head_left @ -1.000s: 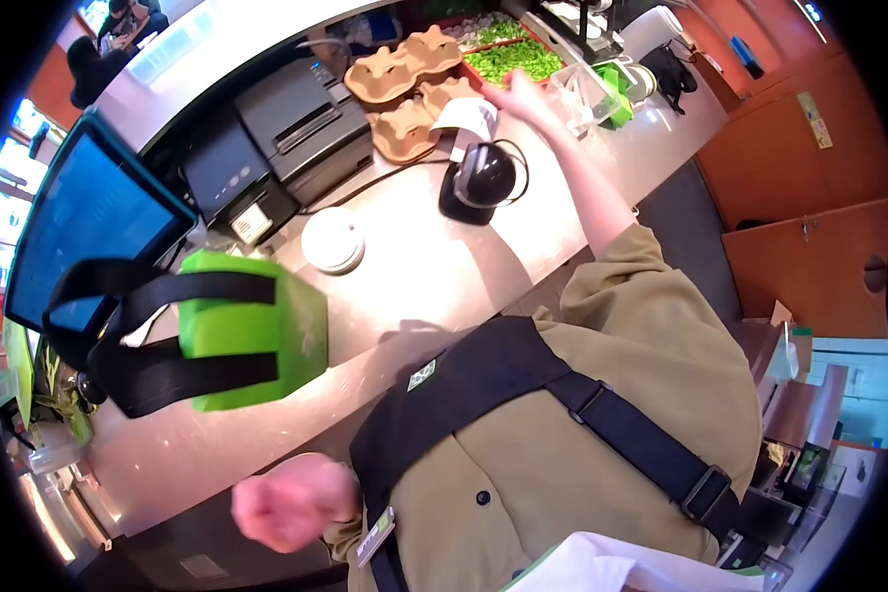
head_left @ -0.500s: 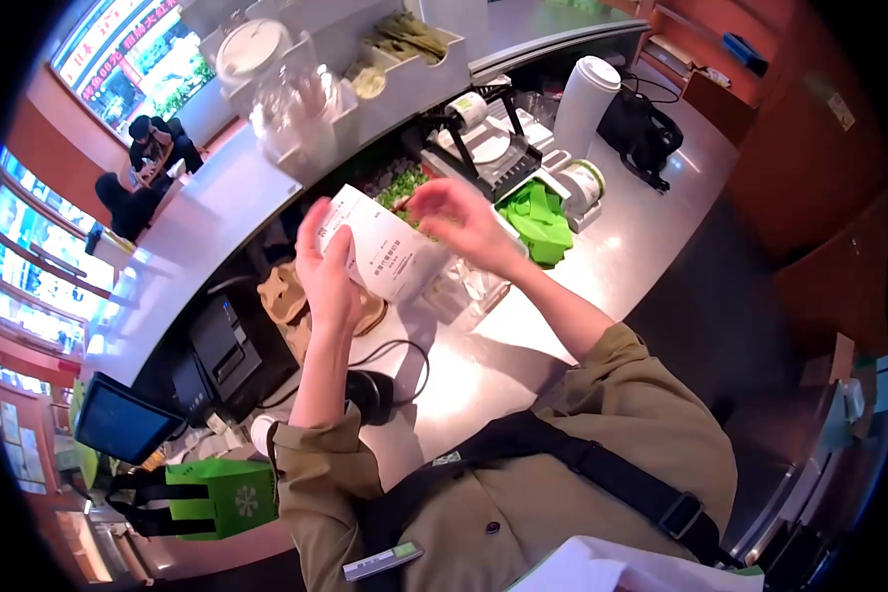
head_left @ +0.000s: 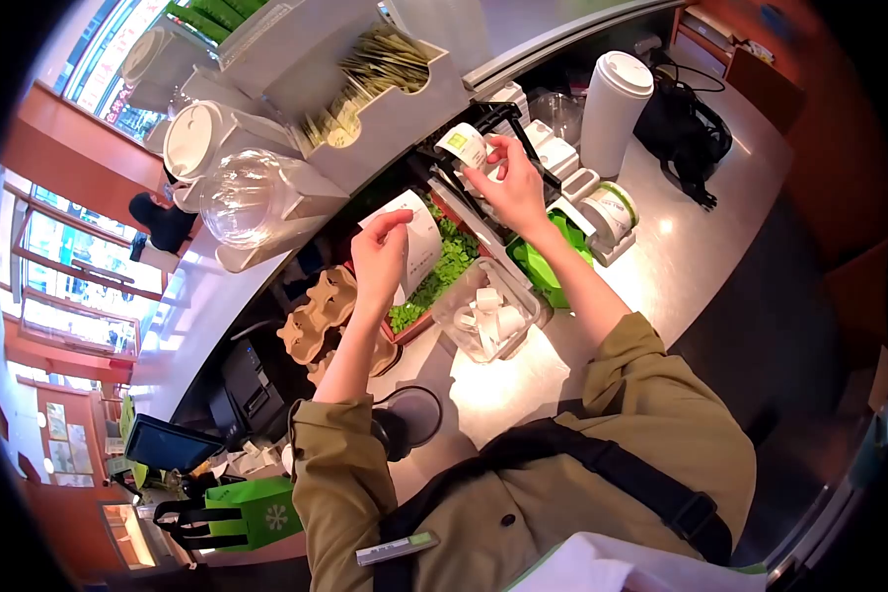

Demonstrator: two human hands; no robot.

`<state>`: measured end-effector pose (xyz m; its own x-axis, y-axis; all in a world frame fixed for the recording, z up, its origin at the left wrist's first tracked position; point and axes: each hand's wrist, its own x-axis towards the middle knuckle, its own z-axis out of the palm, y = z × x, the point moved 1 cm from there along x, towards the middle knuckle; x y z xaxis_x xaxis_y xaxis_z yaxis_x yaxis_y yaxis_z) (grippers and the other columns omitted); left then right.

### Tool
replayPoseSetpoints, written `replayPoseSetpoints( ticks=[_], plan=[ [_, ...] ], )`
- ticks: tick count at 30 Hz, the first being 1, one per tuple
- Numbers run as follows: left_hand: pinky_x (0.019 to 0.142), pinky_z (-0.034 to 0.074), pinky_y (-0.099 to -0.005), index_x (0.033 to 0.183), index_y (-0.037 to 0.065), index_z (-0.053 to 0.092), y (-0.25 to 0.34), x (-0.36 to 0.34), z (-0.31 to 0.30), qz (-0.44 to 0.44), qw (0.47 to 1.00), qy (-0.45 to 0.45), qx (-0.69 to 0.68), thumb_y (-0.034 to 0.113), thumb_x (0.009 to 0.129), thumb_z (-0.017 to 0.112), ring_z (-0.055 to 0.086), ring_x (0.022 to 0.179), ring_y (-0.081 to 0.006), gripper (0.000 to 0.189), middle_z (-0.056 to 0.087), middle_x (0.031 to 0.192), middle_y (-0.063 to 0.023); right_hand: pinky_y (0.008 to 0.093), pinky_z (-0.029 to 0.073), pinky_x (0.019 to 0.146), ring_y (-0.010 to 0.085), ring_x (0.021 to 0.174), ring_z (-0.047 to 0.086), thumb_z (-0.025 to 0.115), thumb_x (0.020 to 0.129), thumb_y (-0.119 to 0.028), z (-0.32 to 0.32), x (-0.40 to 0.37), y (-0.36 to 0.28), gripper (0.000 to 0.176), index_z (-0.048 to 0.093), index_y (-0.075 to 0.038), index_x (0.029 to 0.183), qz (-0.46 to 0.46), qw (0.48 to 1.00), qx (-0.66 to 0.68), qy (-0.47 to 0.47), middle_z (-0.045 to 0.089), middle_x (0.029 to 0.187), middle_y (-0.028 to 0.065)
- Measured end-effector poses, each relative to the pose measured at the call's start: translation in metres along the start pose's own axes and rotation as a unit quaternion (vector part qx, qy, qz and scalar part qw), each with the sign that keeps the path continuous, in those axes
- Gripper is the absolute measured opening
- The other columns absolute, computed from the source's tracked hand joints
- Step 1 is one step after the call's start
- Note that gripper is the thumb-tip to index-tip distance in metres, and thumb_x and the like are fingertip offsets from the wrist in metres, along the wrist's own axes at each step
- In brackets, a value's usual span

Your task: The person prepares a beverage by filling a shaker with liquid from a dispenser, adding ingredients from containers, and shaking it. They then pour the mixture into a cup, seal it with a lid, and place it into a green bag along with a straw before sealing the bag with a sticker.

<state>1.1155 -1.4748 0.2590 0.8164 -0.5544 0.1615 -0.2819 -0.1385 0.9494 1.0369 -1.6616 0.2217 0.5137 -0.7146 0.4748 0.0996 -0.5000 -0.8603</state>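
A printed paper slip (head_left: 422, 237) hangs from my left hand (head_left: 380, 255), whose fingers are pinched on its upper edge. My right hand (head_left: 511, 187) has thumb and fingers around the side of a small white roll with a green label (head_left: 464, 145), at the black rack (head_left: 543, 148). Below the hands are a planter of green leaves (head_left: 451, 259) and a clear plastic tub (head_left: 444, 314) with crumpled white pieces inside. Right of the planter lies a bright green folded bag (head_left: 540, 271).
A tall white cup (head_left: 617, 113) and a round labelled container (head_left: 610, 212) stand at the right. Brown cardboard carriers (head_left: 318, 316), a black printer (head_left: 252, 385) and a screen (head_left: 168, 444) are on the left. A person (head_left: 163, 219) is beyond the counter.
My right hand has moved up from beside the paper to the small roll. The paper now hangs lower from my left hand, and the tub shows. The view has shifted.
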Motion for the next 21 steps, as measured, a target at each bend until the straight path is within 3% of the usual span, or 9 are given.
replayPoseSetpoints(
  ticks=[5, 6, 9, 11, 12, 14, 16, 18, 21],
  plan=[
    [0.059, 0.042, -0.0213, 0.092, 0.0, 0.063, -0.002, 0.009, 0.018, 0.102, 0.992, -0.023, 0.073, 0.006, 0.079, 0.05, 0.054, 0.062, -0.0078, 0.02, 0.063, 0.073, -0.0049, 0.0277, 0.043, 0.06, 0.0161, 0.067, 0.054, 0.07, 0.067, -0.036, -0.024, 0.02, -0.003, 0.041, 0.057, 0.001, 0.077, -0.064, 0.996, -0.034, -0.055, 0.056, 0.077, 0.0076],
    [0.06, 0.043, -0.0219, 0.092, 0.0, 0.063, 0.0, 0.009, 0.023, 0.118, 0.989, -0.021, 0.085, 0.007, 0.079, 0.051, 0.056, 0.063, -0.009, 0.019, 0.064, 0.074, -0.0066, 0.0221, 0.039, 0.054, 0.0084, 0.059, 0.048, 0.07, 0.07, -0.027, -0.033, 0.022, -0.003, 0.029, 0.058, -0.002, 0.074, 0.082, 0.978, 0.109, -0.157, 0.056, 0.068, 0.0007],
    [0.069, 0.045, -0.0296, 0.09, 0.001, 0.063, 0.009, 0.01, 0.041, 0.179, 0.976, -0.014, 0.122, 0.018, 0.082, 0.054, 0.058, 0.071, -0.0196, 0.021, 0.063, 0.077, -0.0105, 0.0182, 0.033, 0.049, 0.0045, 0.056, 0.047, 0.061, 0.082, -0.027, -0.047, 0.023, -0.02, 0.023, 0.056, -0.005, 0.081, 0.176, 0.933, 0.235, -0.208, 0.054, 0.067, -0.0027],
    [0.07, 0.043, -0.0246, 0.098, -0.002, 0.061, 0.02, 0.005, 0.052, 0.201, 0.965, -0.072, 0.153, 0.027, 0.089, 0.049, 0.054, 0.076, -0.0091, 0.032, 0.063, 0.085, -0.006, 0.0173, 0.037, 0.051, 0.0044, 0.056, 0.048, 0.056, 0.086, -0.027, -0.049, 0.02, -0.03, 0.022, 0.056, -0.004, 0.088, 0.21, 0.899, 0.292, -0.25, 0.056, 0.072, -0.0011],
    [0.072, 0.043, -0.0274, 0.1, -0.001, 0.06, 0.023, 0.002, 0.059, 0.201, 0.967, -0.081, 0.133, 0.033, 0.09, 0.045, 0.054, 0.079, -0.0117, 0.039, 0.063, 0.085, -0.0065, 0.0175, 0.038, 0.051, 0.0047, 0.056, 0.048, 0.056, 0.086, -0.027, -0.051, 0.017, -0.038, 0.023, 0.057, -0.004, 0.089, 0.233, 0.881, 0.321, -0.258, 0.056, 0.073, -0.0006],
    [0.073, 0.042, -0.0261, 0.101, -0.001, 0.059, 0.026, -0.003, 0.066, 0.096, 0.987, -0.121, 0.036, 0.036, 0.092, 0.042, 0.056, 0.081, -0.0123, 0.042, 0.063, 0.09, -0.0078, 0.0187, 0.043, 0.051, 0.0053, 0.058, 0.05, 0.056, 0.085, -0.022, -0.051, 0.013, -0.038, 0.025, 0.053, -0.001, 0.1, 0.248, 0.86, 0.343, -0.285, 0.057, 0.076, 0.0023],
    [0.074, 0.043, -0.0265, 0.103, -0.002, 0.058, 0.034, -0.007, 0.071, -0.003, 0.986, -0.129, -0.106, 0.037, 0.092, 0.039, 0.057, 0.082, -0.0128, 0.045, 0.062, 0.092, -0.0083, 0.0204, 0.043, 0.048, 0.0073, 0.053, 0.05, 0.057, 0.083, -0.017, -0.053, 0.005, -0.044, 0.031, 0.048, 0.002, 0.106, 0.189, 0.902, 0.301, -0.246, 0.059, 0.075, 0.0049],
    [0.075, 0.043, -0.0268, 0.103, -0.003, 0.056, 0.044, -0.005, 0.072, -0.109, 0.958, -0.122, -0.234, 0.038, 0.093, 0.038, 0.057, 0.082, -0.013, 0.046, 0.061, 0.093, -0.0083, 0.0217, 0.042, 0.043, 0.0087, 0.047, 0.05, 0.058, 0.08, -0.011, -0.057, -0.005, -0.054, 0.041, 0.04, 0.003, 0.114, 0.157, 0.921, 0.268, -0.236, 0.06, 0.074, 0.007],
    [0.073, 0.044, -0.0266, 0.099, 0.002, 0.056, 0.035, 0.012, 0.077, -0.211, 0.896, -0.122, -0.371, 0.026, 0.09, 0.045, 0.056, 0.083, -0.0144, 0.027, 0.058, 0.094, -0.006, 0.0228, 0.039, 0.044, 0.0102, 0.049, 0.049, 0.06, 0.079, -0.011, -0.058, -0.017, -0.051, 0.039, 0.045, -0.008, 0.114, 0.056, 0.952, 0.163, -0.254, 0.055, 0.066, 0.0015]
  ],
)
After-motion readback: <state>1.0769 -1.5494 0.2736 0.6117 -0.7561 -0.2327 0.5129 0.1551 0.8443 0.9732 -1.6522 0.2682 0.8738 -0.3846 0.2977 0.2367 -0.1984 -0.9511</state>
